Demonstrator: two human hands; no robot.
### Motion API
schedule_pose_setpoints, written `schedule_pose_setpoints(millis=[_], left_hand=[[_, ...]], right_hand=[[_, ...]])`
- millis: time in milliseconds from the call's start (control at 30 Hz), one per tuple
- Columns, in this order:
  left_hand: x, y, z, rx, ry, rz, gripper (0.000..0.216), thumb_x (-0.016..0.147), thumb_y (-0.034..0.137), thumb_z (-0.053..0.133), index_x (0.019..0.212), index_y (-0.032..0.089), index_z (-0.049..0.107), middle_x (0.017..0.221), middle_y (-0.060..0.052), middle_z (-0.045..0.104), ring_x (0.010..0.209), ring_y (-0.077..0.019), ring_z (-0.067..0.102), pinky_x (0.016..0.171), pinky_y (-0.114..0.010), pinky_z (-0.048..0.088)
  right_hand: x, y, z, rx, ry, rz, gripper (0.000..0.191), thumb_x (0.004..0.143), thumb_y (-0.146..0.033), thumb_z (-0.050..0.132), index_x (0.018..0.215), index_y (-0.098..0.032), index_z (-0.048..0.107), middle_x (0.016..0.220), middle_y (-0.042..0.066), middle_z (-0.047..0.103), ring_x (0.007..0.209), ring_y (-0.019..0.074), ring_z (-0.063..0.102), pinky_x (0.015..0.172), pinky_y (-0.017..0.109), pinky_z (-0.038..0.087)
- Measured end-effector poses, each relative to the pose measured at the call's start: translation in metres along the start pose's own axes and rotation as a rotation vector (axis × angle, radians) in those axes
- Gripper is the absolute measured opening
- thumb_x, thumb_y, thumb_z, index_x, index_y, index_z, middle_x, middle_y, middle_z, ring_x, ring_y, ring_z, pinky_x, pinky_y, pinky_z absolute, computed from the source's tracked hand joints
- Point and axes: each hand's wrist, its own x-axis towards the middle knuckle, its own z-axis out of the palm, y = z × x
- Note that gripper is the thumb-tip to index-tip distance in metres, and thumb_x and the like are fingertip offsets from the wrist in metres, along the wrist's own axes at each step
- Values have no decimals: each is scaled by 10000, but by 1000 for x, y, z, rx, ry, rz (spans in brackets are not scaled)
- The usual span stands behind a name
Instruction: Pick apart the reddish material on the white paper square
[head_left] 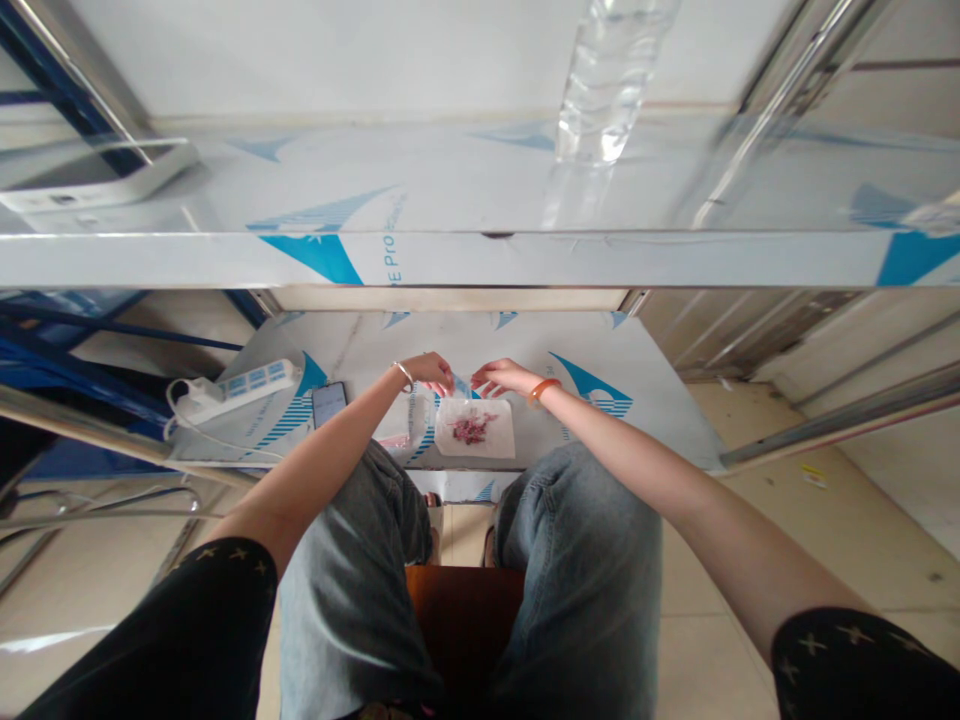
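Observation:
I sit at a low steel table (660, 420) with both arms stretched forward. My left hand (430, 370) and my right hand (504, 377) meet over the table, each pinching an end of a small clear plastic bag (461, 385) with a blue strip. Just below the hands lies a white sheet (475, 428) with a small heap of pink pieces (471, 428) on it. A bracelet circles my left wrist and an orange band my right wrist.
A white power strip (240, 388) with its cable and a dark phone (328, 401) lie on the table's left part. An upper shelf (480, 255) overhangs the table, bearing a clear water bottle (611, 80) and a white phone (97, 180). Blue frame bars stand at left.

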Motion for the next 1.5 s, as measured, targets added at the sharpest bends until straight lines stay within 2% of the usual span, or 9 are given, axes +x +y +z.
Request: schedule_pose_setpoints(millis=[133,267,467,633,800,900,1067,1233,1500], left_hand=[[4,-2,0,-35,-20,0,40,622,176,694,662,177,699,638,-20,715,691,-162,688,640,-211,475],[5,-1,2,-74,-12,31,30,632,183,711,659,171,703,628,-24,712,683,-166,683,658,-222,488],[1,4,4,-117,-21,30,16,652,164,706,637,165,711,615,-23,703,696,-178,677,723,-263,513],[4,3,5,-146,-49,60,64,634,149,725,690,179,732,699,-25,731,764,-182,691,768,-270,518],[2,6,8,-151,-88,77,81,629,161,742,708,181,734,698,-23,733,762,-182,687,777,-275,517],[-6,14,10,-167,-83,46,69,707,222,726,670,164,716,692,-47,731,739,-181,683,774,-270,514],[-13,24,13,-253,-45,38,359,884,334,584,631,101,682,637,-99,707,660,-183,666,741,-288,520],[-6,22,15,-258,-6,54,322,797,371,694,587,129,671,606,-79,696,612,-171,670,699,-277,533],[-7,25,15,-213,248,76,248,812,345,678,753,111,734,677,-73,718,674,-182,684,692,-265,543]], right_hand=[[1,2,-1,-17,40,5,121,887,-147,578,969,-132,666,993,100,731,643,104,668,552,170,494],[7,9,-3,-41,11,12,182,871,-194,626,1043,-153,671,978,89,736,624,100,660,569,176,507],[10,13,-2,-59,1,-29,135,899,-205,590,957,-133,689,1012,104,727,630,94,652,552,164,500],[6,8,-3,2,34,-46,157,902,-145,551,994,-148,677,1045,94,717,652,100,665,594,189,531],[2,3,-2,-10,33,-23,119,897,-118,556,870,-133,670,958,86,727,642,101,657,590,188,513],[0,-1,-1,-19,84,-13,122,902,-114,551,848,-128,660,932,84,727,625,93,643,572,180,490],[-2,-5,-3,-3,182,-14,114,914,-174,566,841,-133,644,919,83,728,618,93,640,571,182,479],[4,-3,-5,33,233,-36,132,926,-189,548,835,-136,629,917,86,727,599,88,627,554,178,472],[2,-6,-3,61,258,-70,188,979,-281,502,877,-140,575,1034,120,720,638,77,636,530,148,463]])
